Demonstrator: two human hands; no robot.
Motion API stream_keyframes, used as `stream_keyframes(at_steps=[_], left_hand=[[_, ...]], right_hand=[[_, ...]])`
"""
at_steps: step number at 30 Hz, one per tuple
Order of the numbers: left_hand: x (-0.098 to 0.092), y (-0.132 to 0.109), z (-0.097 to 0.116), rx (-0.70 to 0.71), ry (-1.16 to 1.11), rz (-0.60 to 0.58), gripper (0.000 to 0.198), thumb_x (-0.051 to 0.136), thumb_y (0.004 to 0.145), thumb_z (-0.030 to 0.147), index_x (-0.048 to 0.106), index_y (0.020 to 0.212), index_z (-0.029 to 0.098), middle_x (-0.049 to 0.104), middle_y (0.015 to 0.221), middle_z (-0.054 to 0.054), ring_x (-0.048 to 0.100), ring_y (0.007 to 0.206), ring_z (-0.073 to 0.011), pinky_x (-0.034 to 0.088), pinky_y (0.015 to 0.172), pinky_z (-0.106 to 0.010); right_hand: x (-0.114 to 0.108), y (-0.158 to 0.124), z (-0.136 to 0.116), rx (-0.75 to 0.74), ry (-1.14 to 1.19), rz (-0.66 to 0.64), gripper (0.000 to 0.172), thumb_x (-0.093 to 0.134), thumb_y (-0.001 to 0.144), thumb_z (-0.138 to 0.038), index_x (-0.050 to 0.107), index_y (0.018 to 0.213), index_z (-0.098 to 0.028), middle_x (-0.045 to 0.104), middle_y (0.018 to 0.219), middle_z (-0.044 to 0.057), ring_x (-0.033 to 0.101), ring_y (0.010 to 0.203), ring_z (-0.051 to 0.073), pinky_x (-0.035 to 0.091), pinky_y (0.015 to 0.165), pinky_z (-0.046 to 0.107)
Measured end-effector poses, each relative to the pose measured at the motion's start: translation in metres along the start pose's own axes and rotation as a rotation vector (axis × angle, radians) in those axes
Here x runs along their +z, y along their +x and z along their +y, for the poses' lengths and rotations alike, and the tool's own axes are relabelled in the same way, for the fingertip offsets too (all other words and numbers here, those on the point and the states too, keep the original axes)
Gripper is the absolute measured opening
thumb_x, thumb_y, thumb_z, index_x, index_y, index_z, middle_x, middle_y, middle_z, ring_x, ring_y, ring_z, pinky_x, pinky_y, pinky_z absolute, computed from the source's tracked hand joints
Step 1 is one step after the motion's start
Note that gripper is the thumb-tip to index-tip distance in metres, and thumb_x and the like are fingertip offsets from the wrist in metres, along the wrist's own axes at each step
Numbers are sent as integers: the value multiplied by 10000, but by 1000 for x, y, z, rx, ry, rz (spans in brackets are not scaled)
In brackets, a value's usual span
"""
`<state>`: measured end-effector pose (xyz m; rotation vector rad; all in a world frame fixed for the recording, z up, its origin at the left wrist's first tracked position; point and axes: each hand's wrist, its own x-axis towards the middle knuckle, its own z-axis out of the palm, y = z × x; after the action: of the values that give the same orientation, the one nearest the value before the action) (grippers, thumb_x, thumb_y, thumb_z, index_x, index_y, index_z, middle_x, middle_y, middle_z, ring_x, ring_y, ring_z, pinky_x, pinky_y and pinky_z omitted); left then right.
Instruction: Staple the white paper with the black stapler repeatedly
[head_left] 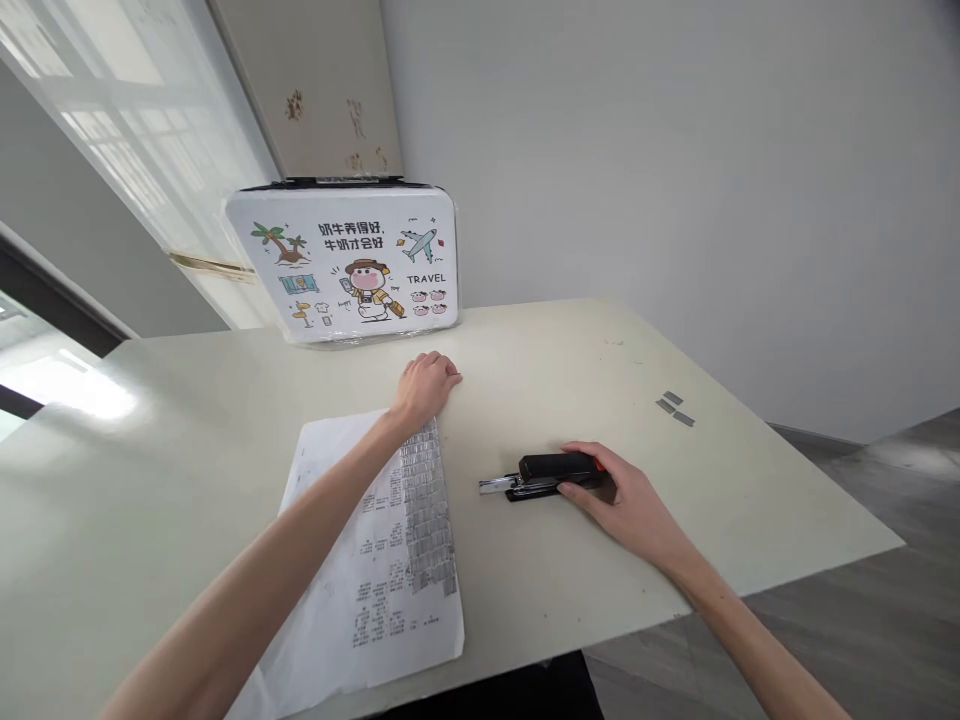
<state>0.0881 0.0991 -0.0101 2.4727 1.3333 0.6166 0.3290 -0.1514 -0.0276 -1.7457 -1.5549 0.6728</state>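
My right hand [619,500] is wrapped around a black stapler [559,468] lying on the table. A silvery metal tray [498,485] sticks out of the stapler's left end. Beyond the top edge of a printed sheet of paper [337,560], my left hand [429,388] is closed, fingers curled, with a tiny dark sliver at the fingertips, too small to name. Rows of metal staples [429,510] cover the sheet's right side in a dense band. The left forearm crosses over the paper and hides part of it.
Three short grey staple strips [675,408] lie near the table's right edge. A white cartoon-printed case [360,265] in clear wrapping stands at the back, near the wall [660,180]. The pale table [570,580] ends at a slanting right edge above a grey floor.
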Motion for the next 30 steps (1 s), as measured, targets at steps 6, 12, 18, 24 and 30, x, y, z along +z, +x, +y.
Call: stream_keyframes(at_steps=[6, 12, 18, 24, 30], left_hand=[[-23, -53, 24, 4, -251, -112, 303, 440, 1073, 385, 681, 1118, 206, 770, 939, -33, 718, 827, -181, 573, 778, -305], [-46, -106, 46, -25, -461, -189, 259, 580, 1013, 404, 723, 1183, 271, 749, 888, -7, 728, 808, -179, 595, 752, -307], [-39, -135, 57, 106, -347, -87, 241, 605, 1027, 409, 761, 1160, 284, 760, 1001, -26, 709, 874, -194, 590, 791, -331], [-25, -147, 65, 205, -284, -77, 229, 576, 1051, 370, 746, 1152, 255, 738, 1115, -52, 709, 938, -214, 584, 788, -354], [-19, -152, 65, 225, -253, -118, 220, 576, 1056, 355, 747, 1141, 246, 730, 1115, -51, 712, 942, -215, 595, 802, -355]], right_hand=[[1, -1, 2, -4, -3, -8, 457, 621, 955, -622, 628, 1312, -335, 715, 1327, 72, 693, 1128, 304, 597, 807, 406], [1, -1, 2, -16, -10, -7, 441, 611, 969, -608, 621, 1318, -338, 705, 1346, 64, 686, 1143, 299, 593, 822, 407], [0, -1, 0, -7, -12, -6, 435, 610, 966, -614, 622, 1306, -344, 701, 1351, 56, 692, 1118, 300, 595, 796, 406], [0, -1, 2, -33, -12, -8, 442, 598, 977, -605, 619, 1322, -330, 692, 1368, 74, 685, 1147, 310, 599, 828, 416], [-1, -1, 0, -26, -18, -16, 446, 592, 978, -616, 617, 1328, -340, 692, 1375, 55, 692, 1140, 293, 601, 792, 384]])
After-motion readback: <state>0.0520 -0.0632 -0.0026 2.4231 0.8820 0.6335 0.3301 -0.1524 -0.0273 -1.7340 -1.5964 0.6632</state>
